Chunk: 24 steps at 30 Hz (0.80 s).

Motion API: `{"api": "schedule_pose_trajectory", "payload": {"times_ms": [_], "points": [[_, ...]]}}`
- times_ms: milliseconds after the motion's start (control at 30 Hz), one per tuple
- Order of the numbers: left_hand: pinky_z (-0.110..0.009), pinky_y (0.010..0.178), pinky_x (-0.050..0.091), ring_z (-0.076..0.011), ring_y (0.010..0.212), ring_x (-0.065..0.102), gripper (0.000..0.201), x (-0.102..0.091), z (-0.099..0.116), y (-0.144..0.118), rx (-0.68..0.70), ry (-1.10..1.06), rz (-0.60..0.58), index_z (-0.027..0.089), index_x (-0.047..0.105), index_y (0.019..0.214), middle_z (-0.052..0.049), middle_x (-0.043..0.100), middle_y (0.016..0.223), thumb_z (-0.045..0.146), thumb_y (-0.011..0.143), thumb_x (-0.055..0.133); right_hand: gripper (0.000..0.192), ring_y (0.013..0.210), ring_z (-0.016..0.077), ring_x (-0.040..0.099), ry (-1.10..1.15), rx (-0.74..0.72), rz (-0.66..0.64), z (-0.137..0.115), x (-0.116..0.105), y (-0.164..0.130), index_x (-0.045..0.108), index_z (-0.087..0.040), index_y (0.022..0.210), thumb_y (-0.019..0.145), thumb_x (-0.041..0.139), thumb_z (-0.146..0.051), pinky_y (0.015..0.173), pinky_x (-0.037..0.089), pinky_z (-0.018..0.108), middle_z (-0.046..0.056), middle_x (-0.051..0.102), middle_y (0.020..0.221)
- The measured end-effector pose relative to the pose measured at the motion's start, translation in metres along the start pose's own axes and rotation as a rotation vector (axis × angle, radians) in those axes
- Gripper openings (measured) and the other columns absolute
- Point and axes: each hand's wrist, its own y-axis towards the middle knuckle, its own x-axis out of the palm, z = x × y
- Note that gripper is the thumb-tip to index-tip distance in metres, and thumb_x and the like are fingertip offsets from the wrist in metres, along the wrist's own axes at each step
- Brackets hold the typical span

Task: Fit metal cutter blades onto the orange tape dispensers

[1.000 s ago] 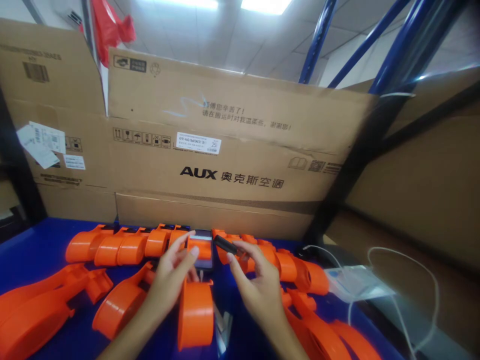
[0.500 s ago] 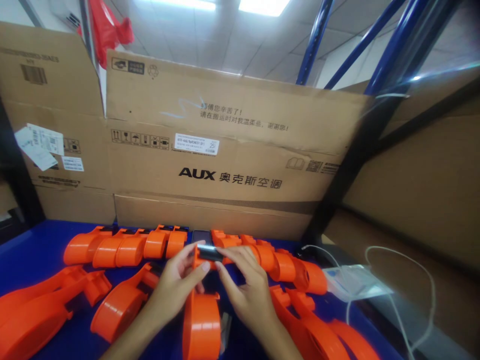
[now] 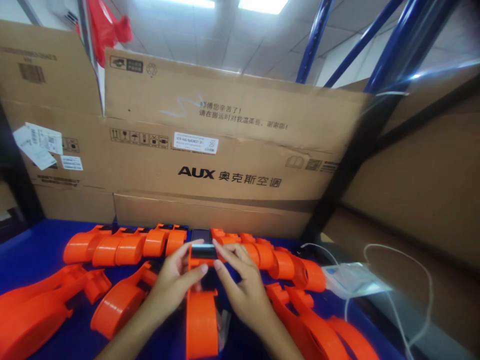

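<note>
**Orange dispenser (image 3: 202, 320) held upright between two hands at lower centre**

The left hand (image 3: 176, 280) grips the dispenser's head from the left, thumb across its front. A black piece (image 3: 203, 251) sits in that head. The right hand's (image 3: 242, 282) thumb and forefinger meet its right end; whether they pinch it, I cannot tell. The dispenser's round body hangs below the fingers. More orange dispensers (image 3: 129, 249) line the blue surface (image 3: 41, 232). Behind stands printed cardboard (image 3: 150, 172); ceiling lights (image 3: 264, 5) glow at top centre, red plastic (image 3: 107, 30) hangs upper left.
</note>
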Motion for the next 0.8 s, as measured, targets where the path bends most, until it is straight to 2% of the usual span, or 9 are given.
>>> {"api": "schedule_pose_trajectory", "payload": {"times_ms": [67,133,233,333,433,533,633,800], "points": [[-0.021,0.051,0.046,-0.0071,0.050,0.054,0.046,-0.001,0.003,0.002,-0.002,-0.025,0.073,0.021,0.060,0.123,0.000,0.069,0.084,0.027,0.081,0.078,0.034,0.095,0.0224,0.062,-0.029,0.032,0.009,0.002,-0.003,0.002,0.061,-0.026,0.132,0.099,0.054,-0.026,0.087,0.050,0.037,0.006,0.067,0.103],[-0.019,0.049,0.043,-0.0066,0.047,0.051,0.043,-0.002,0.008,0.003,-0.006,-0.071,0.159,0.020,0.061,0.119,0.003,0.067,0.072,0.028,0.080,0.078,0.020,0.093,0.0231,0.061,-0.122,0.082,-0.029,0.004,-0.006,0.003,0.068,-0.023,0.112,0.098,0.054,-0.025,0.088,0.048,0.038,0.006,0.067,0.097],[-0.016,0.045,0.037,-0.0058,0.041,0.045,0.035,-0.005,0.015,0.006,-0.017,-0.128,0.247,0.019,0.062,0.108,0.007,0.059,0.054,0.030,0.079,0.078,0.008,0.097,0.0253,0.058,-0.322,0.145,-0.278,0.005,-0.011,-0.001,0.068,-0.021,0.087,0.090,0.062,-0.020,0.091,0.045,0.040,0.006,0.066,0.094],[-0.015,0.044,0.035,-0.0058,0.041,0.044,0.029,-0.009,0.018,0.007,-0.025,-0.134,0.277,0.019,0.062,0.099,0.008,0.055,0.048,0.032,0.079,0.078,0.004,0.101,0.0264,0.056,-0.442,0.178,-0.510,0.001,-0.013,-0.010,0.070,-0.022,0.086,0.083,0.069,-0.022,0.097,0.041,0.042,0.006,0.064,0.098],[-0.015,0.045,0.036,-0.0060,0.041,0.045,0.029,-0.009,0.018,0.006,-0.028,-0.137,0.274,0.020,0.061,0.098,0.007,0.057,0.050,0.032,0.078,0.078,0.008,0.102,0.0265,0.056,-0.477,0.197,-0.614,-0.005,-0.010,-0.016,0.071,-0.022,0.090,0.083,0.068,-0.026,0.104,0.035,0.045,0.006,0.063,0.100],[-0.015,0.045,0.037,-0.0062,0.041,0.045,0.030,-0.006,0.019,0.005,-0.033,-0.145,0.257,0.020,0.061,0.100,0.008,0.056,0.050,0.031,0.078,0.078,0.012,0.105,0.0278,0.056,-0.478,0.202,-0.641,-0.006,-0.005,-0.018,0.072,-0.023,0.093,0.082,0.069,-0.024,0.107,0.033,0.046,0.006,0.064,0.101],[-0.015,0.045,0.037,-0.0058,0.041,0.045,0.032,-0.004,0.020,0.004,-0.032,-0.145,0.252,0.020,0.061,0.101,0.008,0.056,0.051,0.031,0.077,0.079,0.012,0.104,0.0280,0.057,-0.484,0.188,-0.623,-0.005,0.000,-0.016,0.071,-0.024,0.093,0.081,0.070,-0.025,0.101,0.039,0.044,0.006,0.065,0.101],[-0.015,0.046,0.037,-0.0054,0.042,0.045,0.030,-0.006,0.020,0.005,-0.033,-0.132,0.250,0.019,0.061,0.099,0.008,0.056,0.052,0.031,0.078,0.079,0.009,0.101,0.0272,0.061,-0.598,0.185,-0.520,0.002,-0.013,-0.007,0.070,-0.022,0.092,0.086,0.064,-0.021,0.091,0.044,0.038,0.008,0.068,0.101]]}}
